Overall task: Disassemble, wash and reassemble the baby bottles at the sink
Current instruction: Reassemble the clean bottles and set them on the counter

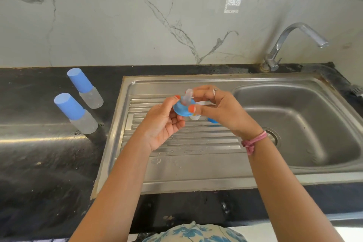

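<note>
Along the black counter [39, 163], the steel sink [196, 179] is taking up most of the right side, its ribbed draining board lying toward the left edge and the basin toward the right, with the tap [294, 39] standing at the back right corner. Near the sink's left edge, on the counter, two capped bottles [75, 113] are standing upright, one behind the other, both with their blue caps on, so they look not yet taken apart. Above the draining board, the left hand [163, 124] is pinching a blue ring [183, 109] by its rim, thumb on one side and fingers curled beneath. The right hand [222, 110] is reaching in from the right, thumb pressing on the ring's near edge while its fingertips are pinching the clear teat [188, 95]. The teat's long axis is pointing up and slightly away from the ring's face, so the pull that frees it probably runs along that line, with the right hand nearer its tip. Behind the hands, a clear bottle part and a blue piece [213, 120] are lying on the board, mostly hidden; what they are is hard to tell.
</note>
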